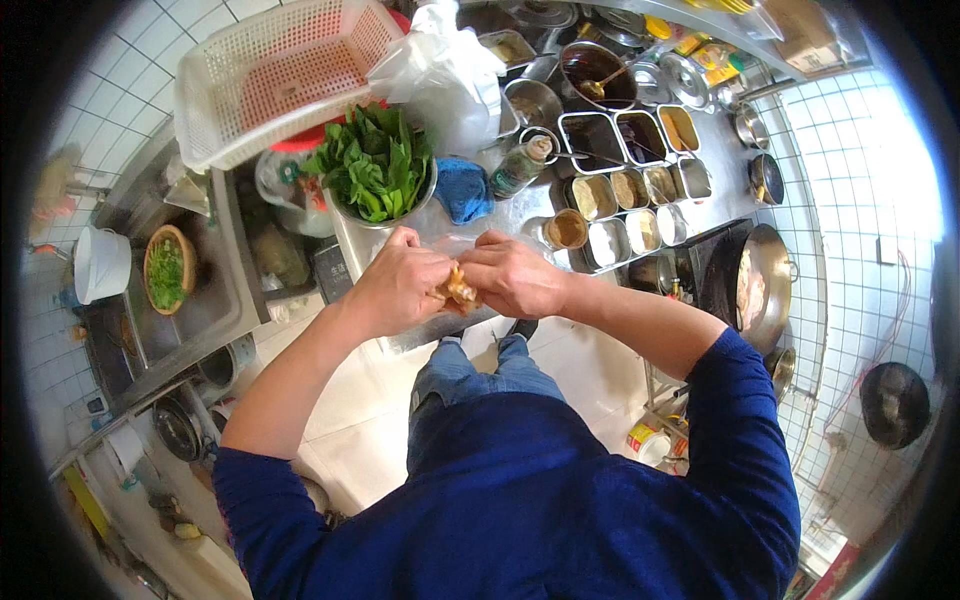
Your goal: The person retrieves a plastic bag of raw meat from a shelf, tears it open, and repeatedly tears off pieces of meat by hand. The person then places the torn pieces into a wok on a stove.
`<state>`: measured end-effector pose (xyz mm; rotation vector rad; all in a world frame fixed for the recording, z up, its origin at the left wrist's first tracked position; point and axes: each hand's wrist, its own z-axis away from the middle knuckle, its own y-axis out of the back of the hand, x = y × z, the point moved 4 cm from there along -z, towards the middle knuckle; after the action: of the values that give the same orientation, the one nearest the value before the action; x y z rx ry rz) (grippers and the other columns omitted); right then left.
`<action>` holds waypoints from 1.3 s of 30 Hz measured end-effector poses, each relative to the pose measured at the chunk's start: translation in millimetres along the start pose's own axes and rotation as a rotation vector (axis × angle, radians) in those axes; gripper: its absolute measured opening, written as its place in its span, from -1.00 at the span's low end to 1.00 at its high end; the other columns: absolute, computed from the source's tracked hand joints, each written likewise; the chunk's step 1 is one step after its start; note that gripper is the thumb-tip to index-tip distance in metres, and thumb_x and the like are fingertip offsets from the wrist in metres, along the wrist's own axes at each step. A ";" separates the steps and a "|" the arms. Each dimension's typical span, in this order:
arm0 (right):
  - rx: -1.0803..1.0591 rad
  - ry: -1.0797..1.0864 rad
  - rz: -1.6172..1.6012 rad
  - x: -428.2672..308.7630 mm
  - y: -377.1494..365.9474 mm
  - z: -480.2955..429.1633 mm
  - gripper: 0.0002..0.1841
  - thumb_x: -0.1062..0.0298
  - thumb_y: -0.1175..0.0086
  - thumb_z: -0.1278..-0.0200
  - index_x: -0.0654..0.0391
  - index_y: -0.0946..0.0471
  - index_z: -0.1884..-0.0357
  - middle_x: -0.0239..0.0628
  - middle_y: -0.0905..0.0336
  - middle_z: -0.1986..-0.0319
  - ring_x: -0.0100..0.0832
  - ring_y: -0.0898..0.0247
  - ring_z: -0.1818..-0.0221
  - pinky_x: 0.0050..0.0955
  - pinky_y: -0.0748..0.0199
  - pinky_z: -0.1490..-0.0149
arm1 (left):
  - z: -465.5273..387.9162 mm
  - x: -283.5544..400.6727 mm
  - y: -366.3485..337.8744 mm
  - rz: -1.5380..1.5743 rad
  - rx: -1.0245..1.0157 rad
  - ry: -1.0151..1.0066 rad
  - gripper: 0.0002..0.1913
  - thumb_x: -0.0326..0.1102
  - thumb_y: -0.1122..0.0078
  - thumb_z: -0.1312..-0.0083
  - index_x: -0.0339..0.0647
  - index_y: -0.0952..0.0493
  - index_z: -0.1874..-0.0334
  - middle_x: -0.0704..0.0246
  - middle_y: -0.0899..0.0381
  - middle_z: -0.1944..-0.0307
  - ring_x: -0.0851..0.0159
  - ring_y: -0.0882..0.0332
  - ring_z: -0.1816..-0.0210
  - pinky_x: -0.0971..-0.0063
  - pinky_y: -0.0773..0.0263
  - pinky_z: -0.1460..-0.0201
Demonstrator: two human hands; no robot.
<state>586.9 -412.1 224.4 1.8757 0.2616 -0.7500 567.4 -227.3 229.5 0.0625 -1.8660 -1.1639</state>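
Observation:
My left hand and my right hand meet over the front edge of a steel counter. Between them both grip a small orange-brown piece of food, whose kind I cannot tell. Clear plastic film shows just behind the fingers. Leafy greens fill a steel bowl behind my left hand. Beyond my hands lie a blue cloth and a glass bottle. A round jar of brown seasoning stands behind and right of my right hand.
Several seasoning tins and sauce trays stand at the right. A wok with food in it sits on the far right. A white plastic basket and plastic bags are at the back. A sink is at the left.

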 end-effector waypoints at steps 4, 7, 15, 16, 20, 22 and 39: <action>-0.088 0.020 -0.020 3.0 1.5 -7.3 -0.69 0.47 -0.34 -0.08 0.14 -0.61 0.10 -0.16 -0.69 0.05 -0.07 -0.62 -0.04 -0.15 -0.46 -0.23 | -0.6 -2.9 4.3 0.030 -0.020 -0.041 -0.76 -0.24 -0.44 -0.21 -0.11 -0.49 0.38 0.37 -0.57 0.47 0.16 -0.57 0.31 0.22 -0.25 -0.06; -0.118 0.123 0.039 -1.7 7.7 -12.2 -0.70 0.43 -0.34 -0.06 0.15 -0.61 0.12 -0.13 -0.68 0.04 -0.08 -0.62 -0.07 -0.13 -0.46 -0.25 | -0.4 -0.4 9.5 0.030 -0.035 -0.096 -0.75 -0.24 -0.46 -0.17 -0.11 -0.49 0.39 0.39 -0.57 0.48 0.18 -0.58 0.32 0.23 -0.26 -0.03; -0.128 0.241 -0.006 -16.7 29.2 -20.3 -0.80 0.33 -0.17 -0.11 0.07 -0.60 0.19 -0.13 -0.62 0.15 -0.11 -0.62 -0.04 -0.07 -0.40 -0.33 | 5.8 20.6 26.4 0.011 0.026 -0.242 -0.77 -0.33 -0.44 -0.02 -0.04 -0.49 0.39 0.47 -0.44 0.51 0.27 -0.56 0.36 0.25 -0.30 0.01; -0.145 0.240 0.034 -17.7 29.8 -20.2 -0.83 0.30 -0.15 -0.13 0.07 -0.57 0.24 -0.12 -0.62 0.12 -0.11 -0.62 -0.05 -0.07 -0.42 -0.31 | 6.1 22.1 27.5 0.006 0.042 -0.246 -0.77 -0.33 -0.43 -0.02 -0.03 -0.49 0.38 0.47 -0.42 0.51 0.28 -0.54 0.37 0.25 -0.31 0.01; -0.114 0.248 0.039 -22.2 35.2 -15.5 -0.83 0.24 -0.13 -0.16 0.08 -0.53 0.27 -0.13 -0.60 0.15 -0.12 -0.62 -0.03 -0.10 -0.45 -0.28 | 8.3 28.0 28.2 0.022 0.089 -0.269 -0.83 -0.31 -0.37 -0.11 0.00 -0.50 0.35 0.51 -0.33 0.52 0.33 -0.47 0.41 0.28 -0.30 0.05; -0.128 0.244 0.021 -23.5 36.0 -10.9 -0.82 0.23 -0.14 -0.16 0.08 -0.53 0.27 -0.14 -0.59 0.17 -0.13 -0.62 0.00 -0.12 -0.46 -0.25 | 11.1 30.9 26.6 0.033 0.082 -0.274 -0.87 -0.31 -0.34 -0.19 0.02 -0.52 0.33 0.53 -0.30 0.53 0.35 -0.44 0.43 0.28 -0.28 0.08; -0.009 0.129 -0.095 -12.7 44.0 5.0 -0.75 0.27 -0.18 -0.21 0.15 -0.53 0.12 -0.03 -0.63 -0.02 -0.04 -0.61 -0.05 0.03 -0.42 -0.29 | 16.6 34.1 32.3 0.108 0.151 -0.214 -0.81 -0.36 -0.48 -0.14 0.01 -0.65 0.23 0.56 -0.33 0.53 0.36 -0.41 0.47 0.26 -0.22 0.19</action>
<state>597.1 -433.3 264.0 1.9165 0.4374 -0.6913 548.2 -213.8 273.5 -0.0810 -2.1167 -0.9853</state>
